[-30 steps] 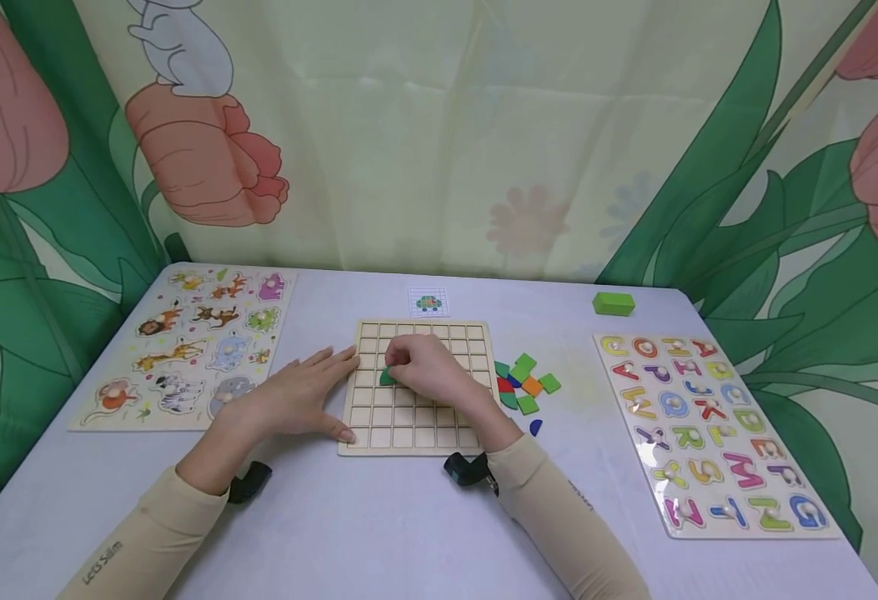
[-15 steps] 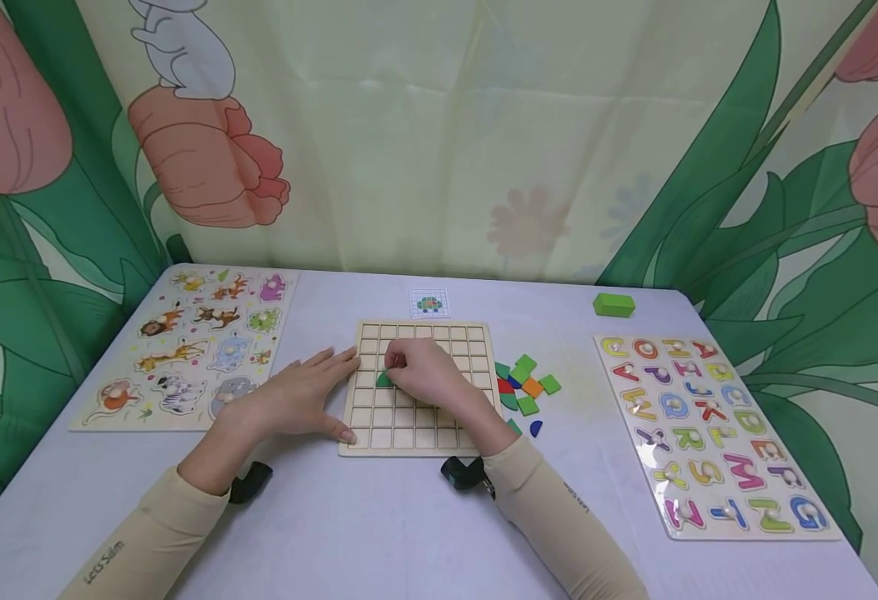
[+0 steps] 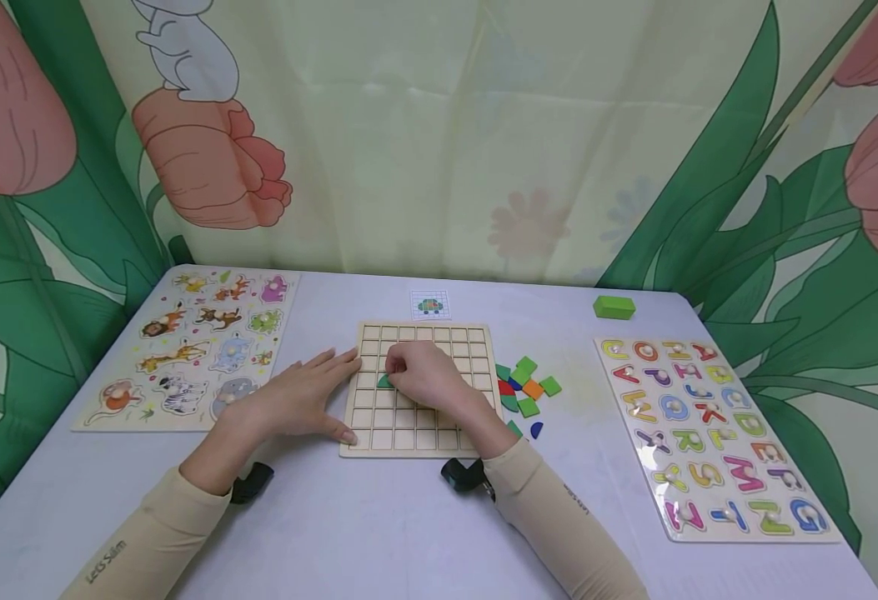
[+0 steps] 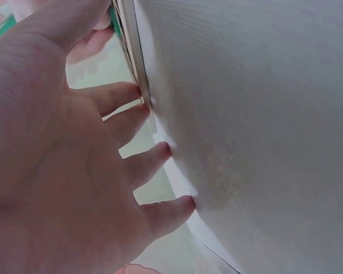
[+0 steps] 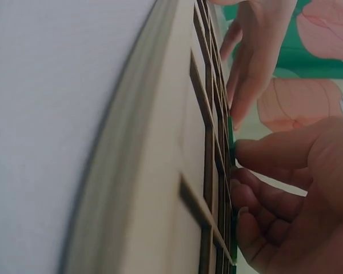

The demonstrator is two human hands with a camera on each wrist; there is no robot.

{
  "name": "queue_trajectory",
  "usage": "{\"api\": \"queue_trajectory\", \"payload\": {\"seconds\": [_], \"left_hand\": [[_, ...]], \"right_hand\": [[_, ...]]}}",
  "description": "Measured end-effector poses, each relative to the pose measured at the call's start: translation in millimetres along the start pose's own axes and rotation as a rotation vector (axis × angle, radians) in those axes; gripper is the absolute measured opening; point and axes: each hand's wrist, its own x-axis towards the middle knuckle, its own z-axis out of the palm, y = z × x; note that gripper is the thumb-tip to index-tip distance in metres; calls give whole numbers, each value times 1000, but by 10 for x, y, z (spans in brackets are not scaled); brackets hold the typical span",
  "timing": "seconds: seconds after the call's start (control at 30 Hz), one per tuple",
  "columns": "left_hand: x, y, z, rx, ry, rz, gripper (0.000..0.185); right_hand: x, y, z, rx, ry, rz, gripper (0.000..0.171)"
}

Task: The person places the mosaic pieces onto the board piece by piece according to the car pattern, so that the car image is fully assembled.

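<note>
While the left hand [image 3: 299, 400] is lying flat, steadying the grid board [image 3: 418, 333], the right hand [image 3: 427, 375] is pinching a green piece [image 3: 385, 381] onto a left-side cell; its orientation is probably flat, mostly hidden.

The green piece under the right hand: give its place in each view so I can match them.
Head: green piece on the wooden grid board, left of centre, at the right hand fingertips.
Left wrist: a green sliver at the top edge, past the left hand.
Right wrist: thin green edge on the board, above the thumb.
Shared landmark: the board.
</note>
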Motion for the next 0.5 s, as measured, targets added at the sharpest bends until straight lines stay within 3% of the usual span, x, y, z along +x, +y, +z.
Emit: {"api": "queue_trajectory", "payload": {"seconds": [0.5], "left_hand": [[4,2,0,4,-5,-5,117]], "right_hand": [[-16,7,-3,-46,-19,-30,4]]}}
